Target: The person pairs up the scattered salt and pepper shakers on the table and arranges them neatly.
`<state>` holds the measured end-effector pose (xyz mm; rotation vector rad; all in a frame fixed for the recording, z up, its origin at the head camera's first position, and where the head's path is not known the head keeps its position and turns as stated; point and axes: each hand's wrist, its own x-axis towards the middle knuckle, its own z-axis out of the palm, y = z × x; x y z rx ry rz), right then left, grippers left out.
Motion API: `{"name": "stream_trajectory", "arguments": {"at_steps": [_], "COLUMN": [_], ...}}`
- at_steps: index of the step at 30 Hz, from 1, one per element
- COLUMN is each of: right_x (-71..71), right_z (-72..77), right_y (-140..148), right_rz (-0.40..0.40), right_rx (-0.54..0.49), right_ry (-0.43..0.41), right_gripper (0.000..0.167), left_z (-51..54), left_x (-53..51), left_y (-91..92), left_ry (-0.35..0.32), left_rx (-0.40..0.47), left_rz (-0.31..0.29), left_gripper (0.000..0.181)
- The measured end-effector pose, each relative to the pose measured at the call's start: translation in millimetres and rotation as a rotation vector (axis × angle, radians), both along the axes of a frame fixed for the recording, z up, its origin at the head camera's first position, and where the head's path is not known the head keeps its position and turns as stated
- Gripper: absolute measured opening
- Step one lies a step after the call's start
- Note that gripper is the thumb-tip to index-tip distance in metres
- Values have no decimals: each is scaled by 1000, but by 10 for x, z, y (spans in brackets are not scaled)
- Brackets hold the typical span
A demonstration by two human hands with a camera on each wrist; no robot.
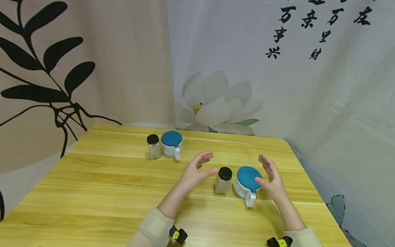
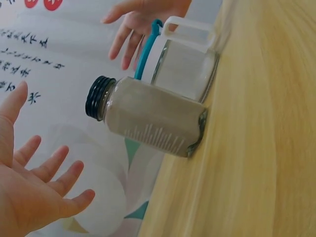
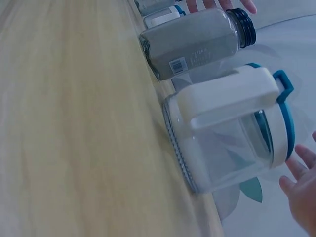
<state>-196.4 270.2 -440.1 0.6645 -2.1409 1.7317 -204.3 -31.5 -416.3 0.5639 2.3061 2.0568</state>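
Note:
A clear glass jar with a black screw lid stands upright on the table. Just right of it stands a clear glass jug with a blue lid and a white handle facing the near edge. My left hand hovers left of the glass jar, fingers spread and holding nothing. On the far side my right hand is held beside the jug, its thumb over or against the blue lid; I cannot tell if it touches. In the right wrist view the fingertips are close to the lid's rim.
Farther back to the left stand a second black-lidded jar and a second blue-lidded jug, side by side. The wooden table meets printed curtains at its back edge.

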Motion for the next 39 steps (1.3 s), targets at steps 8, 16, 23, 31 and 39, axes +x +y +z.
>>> {"name": "stream_trajectory", "arguments": {"at_steps": [8, 16, 23, 31, 39], "right_x": [16, 36, 56, 64, 58], "right_z": [67, 146, 215, 292, 364], "right_y": [-70, -136, -205, -298, -434], "right_rz": [-54, -69, -72, -71, -39], "right_rx": [30, 17, 14, -9, -42], "right_ry": [-12, 1, 4, 16, 16], "right_gripper": [75, 76, 75, 74, 74], "left_z": [164, 420, 485, 557, 584], "left_x": [76, 215, 218, 210, 198], "left_y": [-89, -209, -281, -362, -449], "left_ry": [18, 41, 50, 80, 95], "left_rx": [-6, -40, -48, -72, -83], "left_rz": [21, 40, 71, 113, 150], "left_gripper": [60, 59, 60, 61, 62]}}
